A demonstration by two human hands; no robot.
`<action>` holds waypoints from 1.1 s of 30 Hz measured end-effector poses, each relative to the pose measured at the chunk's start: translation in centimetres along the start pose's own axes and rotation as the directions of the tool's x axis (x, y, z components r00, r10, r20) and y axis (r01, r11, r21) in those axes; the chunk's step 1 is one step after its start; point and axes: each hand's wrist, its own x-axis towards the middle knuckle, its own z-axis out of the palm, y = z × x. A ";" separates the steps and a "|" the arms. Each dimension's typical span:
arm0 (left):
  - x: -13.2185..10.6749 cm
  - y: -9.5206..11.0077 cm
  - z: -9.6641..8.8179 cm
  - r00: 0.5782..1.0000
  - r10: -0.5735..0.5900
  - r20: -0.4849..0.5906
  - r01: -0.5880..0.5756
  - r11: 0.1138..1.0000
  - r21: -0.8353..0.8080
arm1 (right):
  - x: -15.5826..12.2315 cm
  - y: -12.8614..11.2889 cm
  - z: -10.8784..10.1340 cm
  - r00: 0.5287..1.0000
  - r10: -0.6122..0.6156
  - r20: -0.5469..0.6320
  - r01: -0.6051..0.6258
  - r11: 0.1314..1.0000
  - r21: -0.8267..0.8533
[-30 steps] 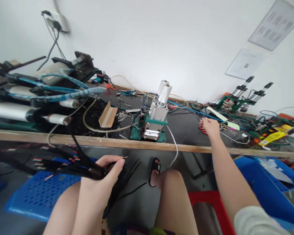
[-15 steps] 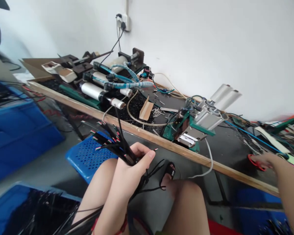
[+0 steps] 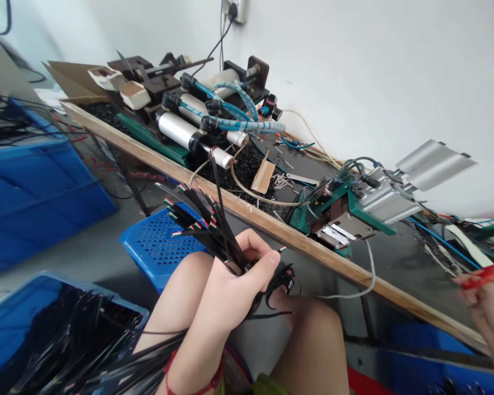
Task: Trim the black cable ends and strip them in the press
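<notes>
My left hand (image 3: 255, 269) is closed round a bundle of black cables (image 3: 214, 225). Their cut ends fan out to the upper left and show small red, white and green wire tips. One separate cable end pokes out by the thumb, and the bundle's tails hang below and trail over my lap. At the right edge, over the bench, my right hand (image 3: 486, 299) has its fingers wrapped round a red-handled tool (image 3: 481, 276). The tool is blurred, so its kind is hard to make out.
A wooden-edged bench (image 3: 267, 222) carries air cylinders (image 3: 177, 130) and a green-framed press (image 3: 354, 214). A blue stool (image 3: 164, 236) stands left of my knees. Blue crates (image 3: 37, 192) are at the left, one holding black cables (image 3: 78, 329). A white wall rises behind.
My right hand has lifted the red-handled tool off the bench surface. My left hand still grips the cables. The view has shifted, so the bench things appear further right and slightly higher.
</notes>
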 end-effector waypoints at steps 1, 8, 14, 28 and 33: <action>0.0 0.1 0.1 1.000 -0.006 0.015 0.006 1.000 0.003 | -1.7 0.0 0.8 0.999 -0.022 0.029 0.023 1.000 -0.011; 0.2 -0.7 1.0 0.998 -0.053 0.040 0.053 0.998 0.020 | -14.0 -1.8 10.1 0.783 0.019 0.622 0.050 0.994 -0.094; 0.1 -1.1 0.9 0.994 -0.049 0.096 0.043 0.997 0.065 | -17.0 -3.5 15.9 0.350 0.079 0.933 0.024 0.995 -0.093; -0.2 -1.1 1.2 0.977 -0.090 0.195 0.103 0.993 -0.058 | -17.1 -6.0 18.2 0.093 0.253 0.963 0.067 0.963 -0.259; -0.2 -0.7 1.3 0.972 -0.130 0.195 0.149 0.985 -0.083 | -17.2 -6.5 18.3 0.064 0.295 0.953 0.051 0.953 -0.298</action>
